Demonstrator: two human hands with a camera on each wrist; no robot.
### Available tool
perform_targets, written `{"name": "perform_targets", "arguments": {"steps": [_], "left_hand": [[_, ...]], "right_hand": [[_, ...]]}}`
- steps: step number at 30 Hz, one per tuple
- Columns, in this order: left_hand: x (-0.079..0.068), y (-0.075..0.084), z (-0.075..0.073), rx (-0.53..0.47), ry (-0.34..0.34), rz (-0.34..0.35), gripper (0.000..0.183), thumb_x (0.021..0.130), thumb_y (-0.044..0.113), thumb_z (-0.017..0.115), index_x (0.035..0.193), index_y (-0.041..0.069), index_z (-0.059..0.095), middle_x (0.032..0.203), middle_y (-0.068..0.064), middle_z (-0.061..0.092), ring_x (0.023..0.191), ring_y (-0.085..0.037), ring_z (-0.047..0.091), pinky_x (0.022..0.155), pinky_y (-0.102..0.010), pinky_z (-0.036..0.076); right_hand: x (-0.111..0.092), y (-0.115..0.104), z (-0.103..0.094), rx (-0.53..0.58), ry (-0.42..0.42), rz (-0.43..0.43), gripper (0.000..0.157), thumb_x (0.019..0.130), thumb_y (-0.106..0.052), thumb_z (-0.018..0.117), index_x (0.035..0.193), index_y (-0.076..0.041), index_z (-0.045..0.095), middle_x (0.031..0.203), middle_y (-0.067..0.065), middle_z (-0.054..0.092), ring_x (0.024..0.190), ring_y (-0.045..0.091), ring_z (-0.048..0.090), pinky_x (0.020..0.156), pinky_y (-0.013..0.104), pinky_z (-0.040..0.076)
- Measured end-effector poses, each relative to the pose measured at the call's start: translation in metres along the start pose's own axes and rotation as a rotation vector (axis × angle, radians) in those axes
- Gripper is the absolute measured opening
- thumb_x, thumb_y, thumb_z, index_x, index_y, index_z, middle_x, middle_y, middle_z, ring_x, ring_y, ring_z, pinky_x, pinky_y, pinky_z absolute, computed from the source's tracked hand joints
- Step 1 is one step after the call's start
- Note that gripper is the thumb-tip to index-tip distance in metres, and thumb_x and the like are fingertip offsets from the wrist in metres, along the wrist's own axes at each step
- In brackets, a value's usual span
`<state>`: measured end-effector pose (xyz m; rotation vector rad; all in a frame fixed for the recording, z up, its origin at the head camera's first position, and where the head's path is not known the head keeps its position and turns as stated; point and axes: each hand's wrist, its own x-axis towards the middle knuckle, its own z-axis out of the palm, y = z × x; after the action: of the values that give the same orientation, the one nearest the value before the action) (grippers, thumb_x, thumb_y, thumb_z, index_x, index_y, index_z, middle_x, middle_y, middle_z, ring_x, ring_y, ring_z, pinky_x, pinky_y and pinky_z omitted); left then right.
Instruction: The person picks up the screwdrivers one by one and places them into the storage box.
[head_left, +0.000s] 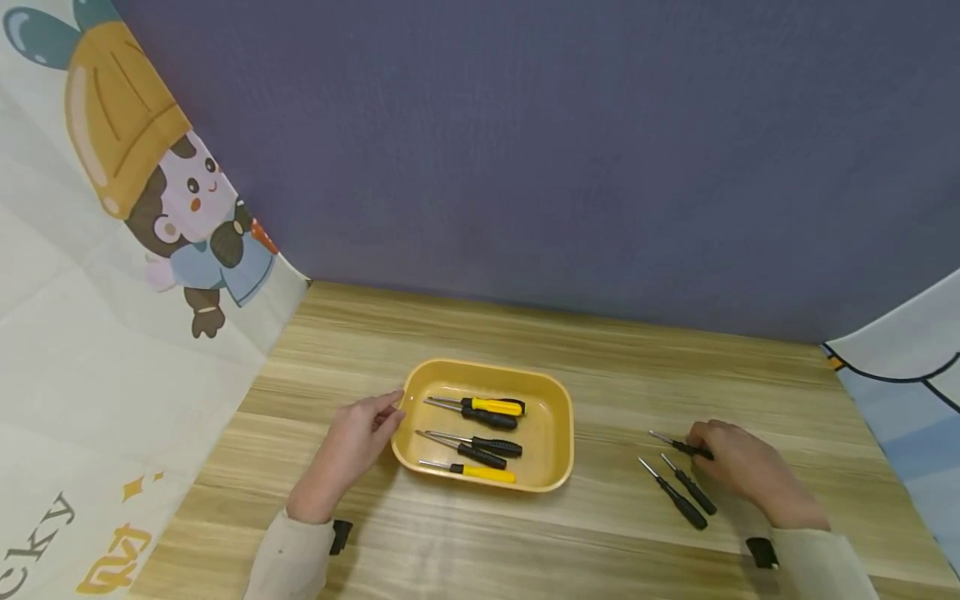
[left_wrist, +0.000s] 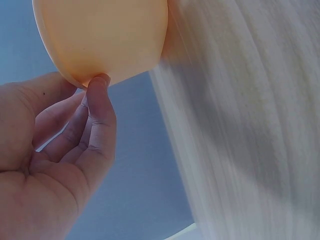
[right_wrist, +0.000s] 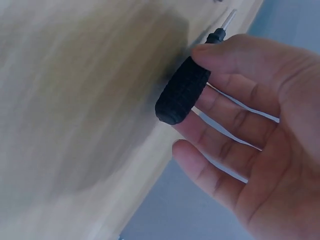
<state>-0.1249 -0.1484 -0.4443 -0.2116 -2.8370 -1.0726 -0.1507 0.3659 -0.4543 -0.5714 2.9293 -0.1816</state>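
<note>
My left hand [head_left: 358, 440] pinches the left rim of a yellow plastic tray [head_left: 558, 467], its thumb and fingertips on the wall in the left wrist view. Inside the tray lie several screwdrivers: a yellow-handled one [head_left: 487, 474] near the front, another yellow one [head_left: 495, 407] at the back over a black one [head_left: 491, 418], and black ones [head_left: 497, 447] between. To the right, my right hand [head_left: 738, 467] holds a black-handled screwdriver [right_wrist: 182, 92] between thumb and fingers, its shaft pointing away from the palm. Two more black screwdrivers [head_left: 678, 502] [head_left: 696, 490] lie just in front of that hand.
The wood-grain table [head_left: 600, 550] meets a dark blue-grey wall panel [head_left: 525, 167] at the back. A white cloth with a cartoon figure [head_left: 195, 192] borders the left side. Another printed cloth [head_left: 922, 408] borders the right.
</note>
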Motion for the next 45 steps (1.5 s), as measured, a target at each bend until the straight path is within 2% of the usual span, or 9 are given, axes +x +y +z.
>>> {"name": "perform_targets", "arguments": {"steps": [6,13,21,28,34,38,41,45], "left_hand": [[0.000,0.001,-0.001,0.008,0.005,-0.006,0.033,0.087,0.010,0.065,0.118,0.003,0.062,0.086,-0.003,0.066,0.072,-0.008,0.060,0.058,-0.017,0.049],[0.000,0.001,-0.001,-0.002,-0.001,0.001,0.033,0.087,0.009,0.064,0.119,0.003,0.061,0.085,-0.003,0.066,0.072,-0.008,0.060,0.057,-0.016,0.049],[-0.002,0.003,-0.002,0.008,0.004,-0.002,0.033,0.087,0.010,0.065,0.119,0.003,0.061,0.086,-0.003,0.066,0.073,-0.009,0.060,0.059,-0.017,0.050],[-0.001,0.002,-0.001,0.016,0.004,-0.004,0.032,0.087,0.011,0.064,0.119,0.003,0.061,0.085,-0.003,0.066,0.072,-0.009,0.060,0.058,-0.017,0.050],[0.000,0.001,0.000,0.018,0.006,-0.001,0.033,0.087,0.009,0.065,0.118,0.003,0.061,0.084,-0.002,0.065,0.071,-0.008,0.059,0.057,-0.017,0.049],[0.000,0.002,0.000,0.019,-0.004,-0.001,0.033,0.087,0.009,0.064,0.119,0.003,0.061,0.083,-0.002,0.065,0.069,-0.007,0.058,0.056,-0.016,0.049],[0.000,0.002,-0.001,0.016,-0.008,-0.001,0.034,0.087,0.009,0.064,0.120,0.003,0.060,0.084,-0.002,0.065,0.070,-0.007,0.058,0.056,-0.016,0.049],[0.001,0.003,-0.002,0.017,-0.008,0.002,0.033,0.087,0.009,0.064,0.119,0.002,0.060,0.084,-0.002,0.065,0.070,-0.007,0.058,0.056,-0.016,0.049]], "right_hand": [[0.003,-0.010,-0.011,-0.024,0.064,-0.028,0.016,0.075,-0.010,0.074,0.084,-0.015,0.061,0.080,-0.003,0.058,0.066,0.012,0.053,0.051,0.032,0.044],[0.008,-0.038,-0.034,-0.033,0.090,-0.072,0.016,0.076,-0.011,0.073,0.085,-0.017,0.061,0.078,-0.008,0.054,0.063,0.007,0.046,0.051,0.029,0.039],[0.023,-0.084,-0.053,-0.058,0.141,-0.176,0.013,0.078,-0.017,0.073,0.086,-0.017,0.062,0.076,-0.011,0.052,0.059,0.003,0.042,0.050,0.025,0.038],[0.055,-0.131,-0.070,-0.061,0.202,-0.299,0.010,0.080,-0.017,0.069,0.081,-0.018,0.059,0.073,-0.010,0.049,0.057,0.006,0.041,0.048,0.024,0.035],[0.085,-0.165,-0.074,-0.085,0.157,-0.349,0.008,0.082,-0.019,0.068,0.086,-0.016,0.062,0.076,-0.008,0.053,0.057,0.006,0.044,0.049,0.023,0.039],[0.105,-0.187,-0.073,-0.120,0.118,-0.363,0.007,0.082,-0.017,0.067,0.084,-0.015,0.060,0.071,-0.008,0.050,0.054,0.006,0.044,0.046,0.022,0.039],[0.121,-0.205,-0.069,-0.155,0.089,-0.385,0.009,0.083,-0.016,0.068,0.081,-0.015,0.059,0.067,-0.007,0.048,0.054,0.007,0.044,0.045,0.021,0.039],[0.140,-0.226,-0.058,-0.187,0.030,-0.418,0.009,0.084,-0.021,0.068,0.084,-0.014,0.062,0.072,-0.005,0.054,0.060,0.008,0.048,0.048,0.022,0.042]]}}
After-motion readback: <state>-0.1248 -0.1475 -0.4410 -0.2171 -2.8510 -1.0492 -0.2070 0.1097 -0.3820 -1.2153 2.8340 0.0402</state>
